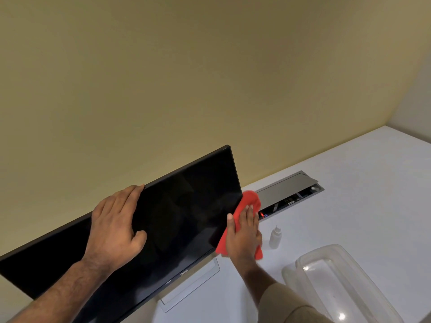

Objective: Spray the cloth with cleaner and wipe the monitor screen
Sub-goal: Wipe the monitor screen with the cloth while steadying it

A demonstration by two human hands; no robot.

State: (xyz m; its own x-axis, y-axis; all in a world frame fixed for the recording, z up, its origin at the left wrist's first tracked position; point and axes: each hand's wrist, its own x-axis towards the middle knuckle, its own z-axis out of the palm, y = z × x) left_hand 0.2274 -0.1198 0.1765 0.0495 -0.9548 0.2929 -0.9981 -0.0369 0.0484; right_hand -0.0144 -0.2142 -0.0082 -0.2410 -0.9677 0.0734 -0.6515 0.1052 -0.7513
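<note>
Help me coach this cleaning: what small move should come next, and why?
Probably sweep the red cloth leftward across the monitor screen: the right hand presses it at the right edge, the left hand steadies the top.

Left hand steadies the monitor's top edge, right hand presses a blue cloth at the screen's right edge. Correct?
Not quite: in the head view the cloth is red. The rest holds: left hand on the monitor top edge, right hand pressing at the right edge.
</note>
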